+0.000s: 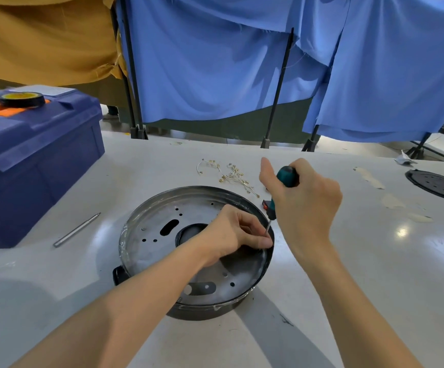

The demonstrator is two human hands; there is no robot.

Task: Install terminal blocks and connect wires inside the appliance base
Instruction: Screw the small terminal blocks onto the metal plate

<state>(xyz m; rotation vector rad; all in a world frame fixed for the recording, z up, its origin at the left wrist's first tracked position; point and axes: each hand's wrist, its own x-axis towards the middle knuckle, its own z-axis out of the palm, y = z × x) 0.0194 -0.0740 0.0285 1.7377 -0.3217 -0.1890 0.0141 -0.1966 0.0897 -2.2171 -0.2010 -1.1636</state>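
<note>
The round metal appliance base [162,251] lies in the middle of the white table, with several holes and slots in its plate. My left hand [235,233] reaches inside it near the right rim, fingers pinched around a small part that is hidden. My right hand [305,200] grips a screwdriver [286,179] with a teal and black handle. Its thin shaft slants down to my left fingertips. A bundle of white wires with brass terminals [231,176] lies on the table just behind the base.
A blue toolbox [29,160] with a roll of black tape [21,99] on its lid stands at the left. A loose metal bit [77,229] lies beside the base. A black perforated plate [438,185] sits at the right edge. Blue curtains hang behind.
</note>
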